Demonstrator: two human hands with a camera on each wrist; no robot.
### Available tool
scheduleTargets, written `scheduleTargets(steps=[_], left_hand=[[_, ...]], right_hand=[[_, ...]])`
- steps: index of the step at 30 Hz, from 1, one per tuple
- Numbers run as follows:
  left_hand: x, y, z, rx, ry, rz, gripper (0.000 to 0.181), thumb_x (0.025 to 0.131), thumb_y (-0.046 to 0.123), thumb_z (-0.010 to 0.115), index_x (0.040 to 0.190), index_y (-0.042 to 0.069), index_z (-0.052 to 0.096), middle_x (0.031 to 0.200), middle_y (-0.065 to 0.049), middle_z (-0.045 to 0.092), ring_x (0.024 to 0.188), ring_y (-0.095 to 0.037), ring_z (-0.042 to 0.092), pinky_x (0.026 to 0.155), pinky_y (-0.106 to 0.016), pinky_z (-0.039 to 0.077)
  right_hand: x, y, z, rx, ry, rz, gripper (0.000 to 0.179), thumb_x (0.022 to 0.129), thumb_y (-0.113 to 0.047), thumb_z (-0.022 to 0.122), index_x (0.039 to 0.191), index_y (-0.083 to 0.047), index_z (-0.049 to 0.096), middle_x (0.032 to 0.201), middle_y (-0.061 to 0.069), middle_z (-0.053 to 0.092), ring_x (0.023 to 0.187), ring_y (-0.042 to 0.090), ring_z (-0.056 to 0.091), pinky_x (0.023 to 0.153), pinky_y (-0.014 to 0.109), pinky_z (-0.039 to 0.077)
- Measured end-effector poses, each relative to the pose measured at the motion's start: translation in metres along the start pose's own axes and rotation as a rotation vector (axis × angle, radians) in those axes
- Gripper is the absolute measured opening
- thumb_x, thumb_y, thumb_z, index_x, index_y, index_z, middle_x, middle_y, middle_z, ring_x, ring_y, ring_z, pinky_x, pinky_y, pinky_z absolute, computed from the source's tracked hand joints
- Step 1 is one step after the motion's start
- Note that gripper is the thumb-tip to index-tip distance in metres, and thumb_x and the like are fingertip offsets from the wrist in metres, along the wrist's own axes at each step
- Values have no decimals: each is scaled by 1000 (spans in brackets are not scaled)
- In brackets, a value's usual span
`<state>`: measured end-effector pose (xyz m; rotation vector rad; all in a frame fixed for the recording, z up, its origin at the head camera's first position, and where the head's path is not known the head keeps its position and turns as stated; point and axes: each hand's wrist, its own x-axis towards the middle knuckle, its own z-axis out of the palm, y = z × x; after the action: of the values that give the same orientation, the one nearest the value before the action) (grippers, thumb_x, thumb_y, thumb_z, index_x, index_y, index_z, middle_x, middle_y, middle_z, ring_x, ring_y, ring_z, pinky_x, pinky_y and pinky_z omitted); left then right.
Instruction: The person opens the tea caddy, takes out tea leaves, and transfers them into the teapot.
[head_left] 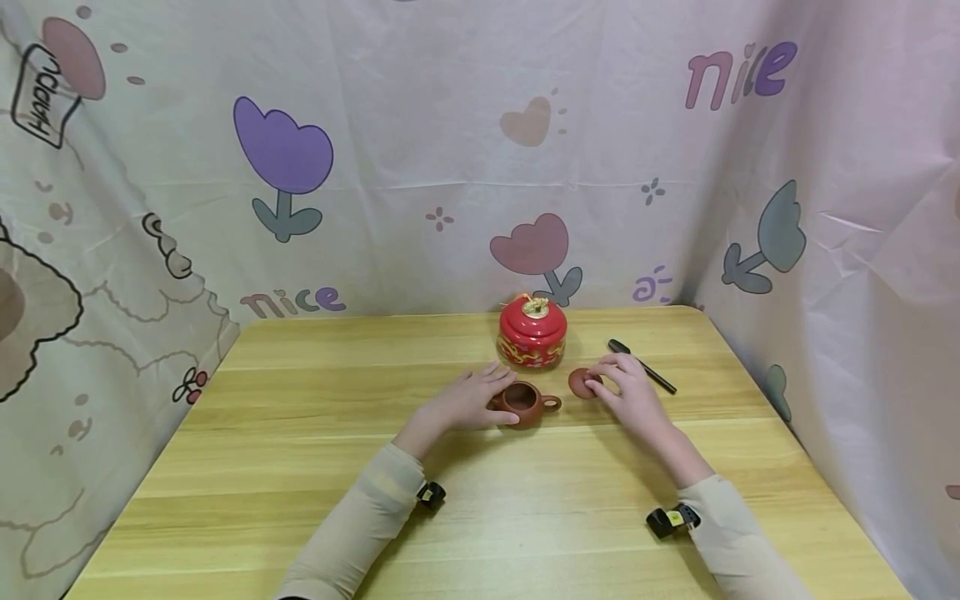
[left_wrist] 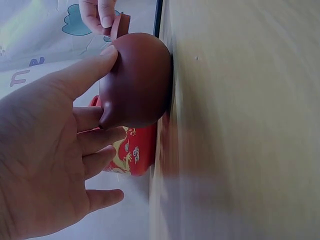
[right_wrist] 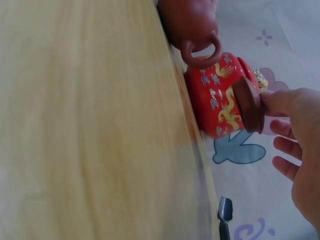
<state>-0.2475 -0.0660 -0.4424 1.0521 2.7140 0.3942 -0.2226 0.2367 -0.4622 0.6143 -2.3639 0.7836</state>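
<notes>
1. The reddish-brown, round clay teapot (head_left: 528,419) is located upright on the pale yellow wood-grain table (head_left: 487,517), its mouth uncovered and its loop handle (head_left: 552,403) turned toward the right hand (head_left: 633,396).
2. The spout side of the teapot is held between the thumb and fingers of the left hand (head_left: 467,402); the outer fingers are spread. Light, even pressure is advised, so that the body is neither slid nor tipped and the spout is not strained.
3. The reddish-brown, disc-shaped clay lid (right_wrist: 247,106) is pinched at its top between the right thumb and forefinger, raised off the table beside the handle. It should be kept level, and its rim should be kept from knocking the handle or mouth.
4. The glossy red, rounded jar with gold dragon decoration (head_left: 532,337) is positioned just behind the teapot. Clearance should be maintained there.
5. The slim black tool with a flattened end (head_left: 660,382) is laid beyond the right hand.
6. The work area is backed by a pale curtain with printed flowers (head_left: 420,108).
</notes>
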Motion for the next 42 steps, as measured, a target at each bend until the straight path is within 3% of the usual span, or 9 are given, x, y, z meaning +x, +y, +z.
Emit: scheduleTargets(steps=[8, 15, 30, 42], left_hand=[[0, 0, 1, -18, 6, 7, 83, 91, 61, 54, 153, 11, 31, 161, -10, 26, 152, -32, 17, 118, -61, 21], [0, 1, 0, -25, -2, 7, 83, 92, 60, 53, 154, 10, 29, 162, -10, 24, 152, -32, 16, 118, -59, 22], [1, -1, 3, -31, 1, 4, 84, 92, 60, 54, 154, 10, 29, 162, -11, 24, 152, -32, 16, 118, -58, 23], [1, -1, 3, -39, -1, 6, 83, 92, 60, 54, 153, 10, 30, 162, -12, 24, 152, -33, 17, 118, -58, 24]], right_hand=[[-2, 0, -4, 0, -15, 20, 14, 78, -8, 80, 91, -5, 73, 98, 11, 64, 100, 31, 55, 92, 46, 42], [-4, 2, -4, 18, -96, 84, 11, 80, -9, 78, 90, -6, 73, 99, 11, 63, 100, 30, 55, 93, 49, 42], [-8, 14, 0, 23, -252, 119, 7, 81, -12, 77, 86, -11, 74, 97, 9, 63, 98, 28, 56, 88, 46, 44], [-10, 13, -1, 11, -304, 146, 7, 81, -14, 78, 87, -12, 75, 97, 6, 62, 98, 25, 55, 86, 44, 44]])
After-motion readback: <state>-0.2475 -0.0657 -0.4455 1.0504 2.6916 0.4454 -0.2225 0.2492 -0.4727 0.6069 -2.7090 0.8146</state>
